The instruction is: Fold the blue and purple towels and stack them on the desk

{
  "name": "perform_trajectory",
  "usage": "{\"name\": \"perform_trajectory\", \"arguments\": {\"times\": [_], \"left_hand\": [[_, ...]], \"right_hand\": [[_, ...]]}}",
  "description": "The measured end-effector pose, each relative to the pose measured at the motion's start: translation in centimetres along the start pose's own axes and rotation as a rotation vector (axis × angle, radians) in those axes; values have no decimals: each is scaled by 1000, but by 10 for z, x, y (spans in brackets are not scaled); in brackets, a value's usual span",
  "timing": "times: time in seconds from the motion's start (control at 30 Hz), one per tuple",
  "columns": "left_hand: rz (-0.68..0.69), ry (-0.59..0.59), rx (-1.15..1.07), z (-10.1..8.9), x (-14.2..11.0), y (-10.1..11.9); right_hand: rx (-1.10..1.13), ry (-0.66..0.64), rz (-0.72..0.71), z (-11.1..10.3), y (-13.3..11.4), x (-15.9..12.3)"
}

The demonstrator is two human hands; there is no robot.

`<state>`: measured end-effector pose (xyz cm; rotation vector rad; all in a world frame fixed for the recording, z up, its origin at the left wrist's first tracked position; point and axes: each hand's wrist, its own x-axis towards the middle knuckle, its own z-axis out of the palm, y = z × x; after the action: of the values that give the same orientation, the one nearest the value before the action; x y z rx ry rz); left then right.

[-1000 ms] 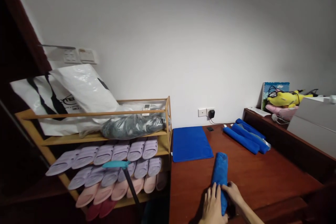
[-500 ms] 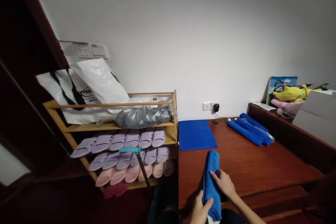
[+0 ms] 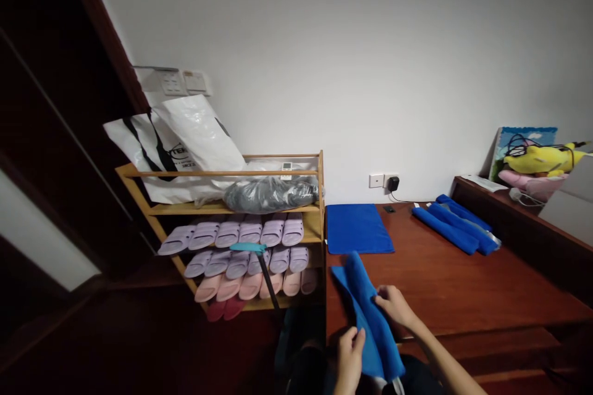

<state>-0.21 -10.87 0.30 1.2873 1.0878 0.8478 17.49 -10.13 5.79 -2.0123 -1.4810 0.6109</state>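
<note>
A partly unrolled blue cloth mat (image 3: 373, 321) is held at the table's near left, its near end over my lap. My left hand (image 3: 351, 355) pinches its loose left flap between thumb and fingers. On the other side, my right hand (image 3: 393, 307) grips the edge of the rolled part. Beyond it, a flat blue mat (image 3: 359, 229) lies on the wooden tabletop (image 3: 445, 296). Several rolled blue mats (image 3: 456, 225) rest side by side at the back right of the table.
Left of the table stands a wooden shoe rack (image 3: 259, 210) with lilac slippers (image 3: 227, 231), pink slippers (image 3: 250, 286) and a white bag (image 3: 199, 136). A black plug (image 3: 393, 184) sits in the wall. A yellow plush toy (image 3: 537, 159) lies on the raised ledge at right.
The held mat has gone from a tight roll to partly opened, a flap spreading to the left. My left hand has shifted to that flap's edge. The view has turned slightly left.
</note>
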Motion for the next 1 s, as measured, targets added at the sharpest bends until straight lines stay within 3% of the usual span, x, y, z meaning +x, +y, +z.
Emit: {"name": "perform_trajectory", "arguments": {"times": [0.13, 0.23, 0.37, 0.43, 0.57, 0.7, 0.8, 0.93, 1.0], "left_hand": [[6, 31, -15, -20, 2, -4], [-4, 36, -22, -26, -1, -7], [-18, 32, -19, -25, -7, -10], [-26, 22, -14, -26, -9, -12], [-71, 22, 18, -37, -15, -19], [-85, 49, 133, -51, -20, -20], [27, 91, 310, -59, -22, -7], [362, 271, 757, -60, -22, 25], [476, 226, 956, -52, -18, 41]], "right_hand": [[25, 68, 4, -9, 15, -6], [0, 151, -31, -4, 5, -20], [-31, 18, -283, 23, -25, -42], [-132, -16, -343, 40, -31, -48], [-299, 86, -260, 56, -15, -42], [-97, 113, -204, 42, 11, -29], [119, 106, -132, 23, 28, -19], [145, 140, -46, 1, 49, -13], [114, 178, 6, -6, 56, -13]]}}
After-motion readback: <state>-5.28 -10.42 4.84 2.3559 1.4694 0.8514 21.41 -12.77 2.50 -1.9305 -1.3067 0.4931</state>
